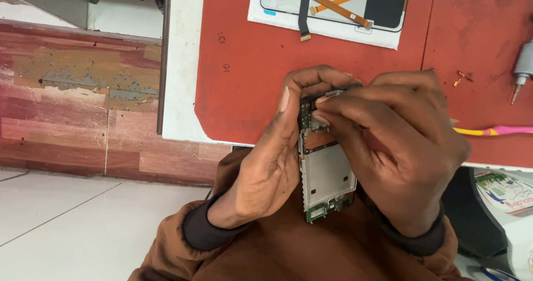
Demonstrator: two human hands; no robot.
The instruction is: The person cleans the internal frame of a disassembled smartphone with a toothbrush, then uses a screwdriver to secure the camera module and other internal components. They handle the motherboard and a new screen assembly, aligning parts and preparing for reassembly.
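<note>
An opened phone body (325, 175) with a bare metal frame and green circuit boards is held upright over my lap, near the table's front edge. My left hand (266, 159) wraps around its left side and top. The fingers of my right hand (394, 148) pinch a small part at the top of the phone body, by the upper circuit board. Brown sleeves cover both wrists.
A red mat (250, 64) covers the white table (180, 64). At the back lies a phone screen panel (338, 3) with orange and black flex cables. A screwdriver tip (522, 70) and a pink-yellow tool (494, 130) lie right. Tiled floor is on the left.
</note>
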